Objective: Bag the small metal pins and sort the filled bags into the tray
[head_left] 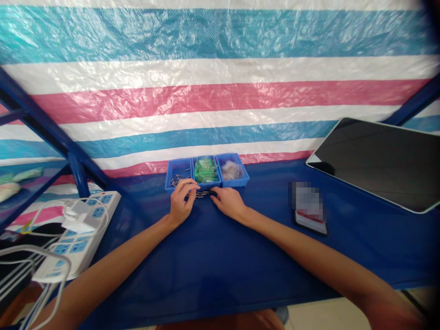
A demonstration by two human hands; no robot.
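Three small blue bins joined in a row stand at the back of the blue table. Thin metal pins or screws lie in the left bin [177,166], green plastic packets fill the middle bin [208,186], and clear bags are in the right bin [242,182]. My left hand [182,201] is at the left bin's front edge, fingers curled toward the thumb; anything in them is hidden. A small heap of thin metal pieces [202,194] lies on the table before the middle bin. My right hand [229,201] rests at its right end, fingers bent together, their tips touching the pieces.
On the left is a white power strip [112,206] with a plugged-in charger [80,220] and loose white cables. A phone [311,220] lies to the right, near a large dark-screened tablet or monitor [378,160]. Behind the table hangs a striped plastic sheet [220,101].
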